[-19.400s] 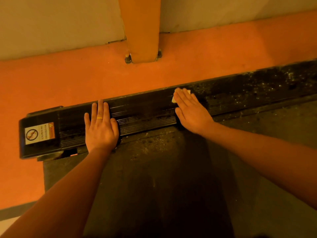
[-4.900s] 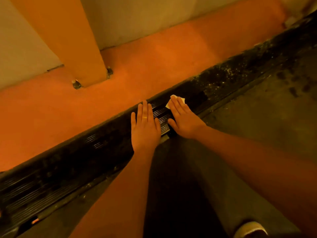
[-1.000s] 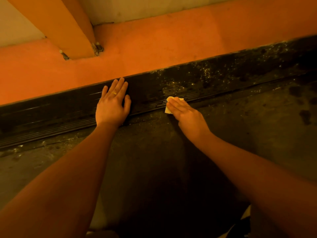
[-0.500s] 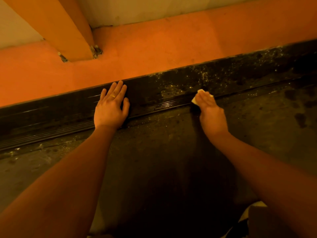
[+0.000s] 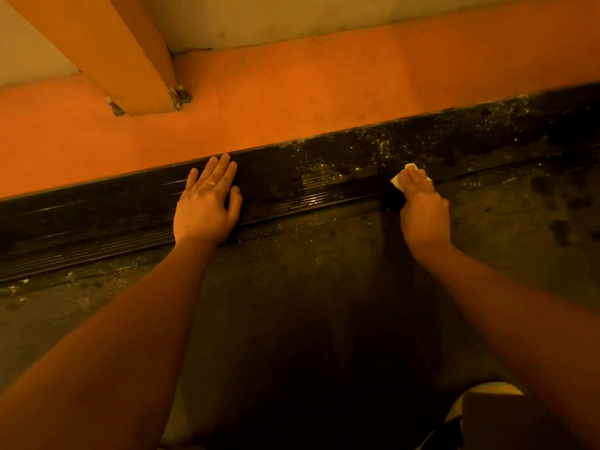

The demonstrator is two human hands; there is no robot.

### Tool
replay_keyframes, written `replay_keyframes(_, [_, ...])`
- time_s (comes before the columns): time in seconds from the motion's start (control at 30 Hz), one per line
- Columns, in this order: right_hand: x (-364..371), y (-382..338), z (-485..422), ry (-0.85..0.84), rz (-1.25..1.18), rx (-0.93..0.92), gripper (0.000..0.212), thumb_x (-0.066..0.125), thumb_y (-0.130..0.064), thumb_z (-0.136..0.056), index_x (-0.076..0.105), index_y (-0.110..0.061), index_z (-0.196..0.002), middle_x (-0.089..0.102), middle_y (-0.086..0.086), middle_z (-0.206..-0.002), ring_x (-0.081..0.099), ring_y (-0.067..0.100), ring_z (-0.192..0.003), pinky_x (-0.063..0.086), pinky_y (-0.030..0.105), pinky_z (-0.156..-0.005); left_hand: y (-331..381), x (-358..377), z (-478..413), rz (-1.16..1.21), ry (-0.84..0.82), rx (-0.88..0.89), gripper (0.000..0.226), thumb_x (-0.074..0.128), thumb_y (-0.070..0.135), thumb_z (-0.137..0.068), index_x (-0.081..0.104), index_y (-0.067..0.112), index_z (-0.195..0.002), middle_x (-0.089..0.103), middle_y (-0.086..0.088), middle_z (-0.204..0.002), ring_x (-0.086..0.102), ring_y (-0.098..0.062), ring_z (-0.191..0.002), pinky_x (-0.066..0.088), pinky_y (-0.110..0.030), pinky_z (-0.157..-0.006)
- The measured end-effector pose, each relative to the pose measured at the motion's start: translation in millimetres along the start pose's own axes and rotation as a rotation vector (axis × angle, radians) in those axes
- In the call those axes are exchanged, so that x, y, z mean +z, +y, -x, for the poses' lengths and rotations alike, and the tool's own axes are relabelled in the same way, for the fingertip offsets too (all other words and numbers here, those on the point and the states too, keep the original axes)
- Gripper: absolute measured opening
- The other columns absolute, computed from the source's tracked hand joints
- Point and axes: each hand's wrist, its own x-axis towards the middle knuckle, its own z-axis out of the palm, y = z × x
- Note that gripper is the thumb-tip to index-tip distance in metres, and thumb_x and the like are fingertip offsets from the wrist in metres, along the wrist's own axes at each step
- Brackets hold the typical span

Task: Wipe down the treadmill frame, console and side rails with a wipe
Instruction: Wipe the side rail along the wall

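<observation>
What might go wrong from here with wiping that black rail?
The wipe is small and mostly covered by the right hand. The pale grit speckling the side rail may clog it, so it only smears. Grit may also get pushed onto the belt alongside. The left hand, flat on the rail, may pick up dirt.

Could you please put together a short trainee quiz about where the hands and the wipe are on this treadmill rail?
1. True or false: the left hand, wearing a ring, rests flat on the black ribbed side rail.
2. Which hand presses the small pale folded wipe onto that rail? A) left hand B) right hand C) neither
3. Fill in: pale dust specks cover the rail mostly on the person's ____ side.
Key: 1 true; 2 B; 3 right.
</observation>
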Motion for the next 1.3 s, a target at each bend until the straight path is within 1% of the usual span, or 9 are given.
replay_keyframes(0.13, [13.2, -22.4, 12.6, 0.042, -0.023, 0.016, 0.072, 0.051, 0.011, -0.091, 0.031, -0.014, -0.155, 0.019, 0.004, -0.165, 0.014, 0.022, -0.153, 0.033, 0.045, -0.116, -0.2, 0.7, 0.2, 0.001, -0.004, 0.001, 0.051, 0.038, 0.033, -0.104, 0.042, 0.015, -0.152, 0.034, -0.003, -0.161, 0.025, -0.020, -0.151, 0.014, -0.043, -0.125])
replay_keyframes(0.23, [36.1, -56.2, 36.1, 0.076, -0.011, -0.211, 0.077, 0.054, 0.017, -0.084, 0.034, -0.012, -0.152, 0.026, 0.007, -0.162, 0.013, 0.021, -0.149, 0.037, 0.046, -0.116, 0.4, -0.1, 0.1, 0.003, -0.005, -0.002, 0.053, 0.036, 0.034, -0.103, 0.042, 0.016, -0.152, 0.034, -0.003, -0.161, 0.025, -0.019, -0.151, 0.015, -0.043, -0.125])
replay_keyframes(0.33, [46.3, -106.5, 51.2, -0.067, -0.088, -0.436, 0.061, 0.048, -0.008, -0.098, 0.024, -0.011, -0.155, 0.015, 0.010, -0.164, 0.003, 0.021, -0.151, 0.014, 0.045, -0.125, 0.1, 0.3, -0.2, -0.007, 0.001, -0.002, 0.054, 0.035, 0.035, -0.102, 0.043, 0.015, -0.152, 0.035, -0.003, -0.160, 0.026, -0.020, -0.151, 0.017, -0.044, -0.125])
replay_keyframes(0.43, [51.7, -141.4, 59.9, -0.145, -0.019, -0.555, 0.067, 0.038, -0.039, -0.103, 0.013, -0.007, -0.158, 0.003, 0.012, -0.166, -0.004, 0.024, -0.154, 0.005, 0.044, -0.126, -0.9, 1.7, -0.7, -0.010, 0.007, 0.003, 0.053, 0.036, 0.034, -0.102, 0.045, 0.014, -0.151, 0.037, -0.004, -0.159, 0.028, -0.021, -0.150, 0.018, -0.045, -0.124])
replay_keyframes(0.6, [49.5, -136.6, 54.3, -0.147, 0.000, -0.540, 0.071, 0.031, -0.049, -0.103, 0.008, -0.012, -0.159, 0.000, 0.006, -0.167, -0.006, 0.020, -0.154, 0.006, 0.043, -0.126, 0.3, 0.8, -0.1, -0.001, 0.010, 0.005, 0.053, 0.037, 0.033, -0.102, 0.045, 0.013, -0.150, 0.037, -0.005, -0.159, 0.028, -0.022, -0.150, 0.019, -0.046, -0.124])
replay_keyframes(0.8, [43.3, -102.5, 44.9, -0.078, -0.066, -0.274, 0.069, 0.028, -0.049, -0.104, 0.009, -0.012, -0.159, 0.000, 0.006, -0.167, -0.007, 0.020, -0.153, 0.003, 0.043, -0.126, -0.2, 0.8, -0.4, 0.003, -0.007, 0.005, 0.053, 0.036, 0.033, -0.102, 0.044, 0.014, -0.152, 0.035, -0.004, -0.160, 0.026, -0.021, -0.151, 0.017, -0.046, -0.125])
replay_keyframes(1.0, [46.7, -120.5, 50.9, -0.140, -0.018, -0.464, 0.070, 0.031, -0.048, -0.103, 0.006, -0.015, -0.160, -0.003, 0.004, -0.167, -0.008, 0.018, -0.153, 0.005, 0.041, -0.126, 0.5, 0.5, -0.4, -0.003, -0.008, -0.001, 0.052, 0.038, 0.034, -0.103, 0.043, 0.015, -0.152, 0.035, -0.003, -0.160, 0.026, -0.021, -0.151, 0.018, -0.046, -0.124])
replay_keyframes(1.2, [38.5, -90.3, 37.6, -0.072, -0.051, -0.215, 0.072, 0.030, -0.049, -0.103, 0.007, -0.012, -0.160, -0.001, 0.006, -0.167, -0.007, 0.020, -0.154, 0.007, 0.042, -0.126, 0.2, -0.3, 0.1, 0.017, -0.006, -0.007, 0.049, 0.043, 0.031, -0.105, 0.042, 0.016, -0.152, 0.034, -0.002, -0.161, 0.025, -0.020, -0.151, 0.017, -0.045, -0.125])
replay_keyframes(1.3, [42.7, -114.7, 47.0, -0.120, -0.028, -0.301, 0.073, 0.028, -0.052, -0.103, 0.003, -0.011, -0.159, -0.005, 0.008, -0.167, -0.010, 0.023, -0.153, 0.003, 0.042, -0.126, 0.2, 0.1, -0.4, 0.018, -0.012, -0.013, 0.051, 0.041, 0.033, -0.104, 0.042, 0.016, -0.152, 0.034, -0.002, -0.161, 0.025, -0.019, -0.151, 0.017, -0.044, -0.125])
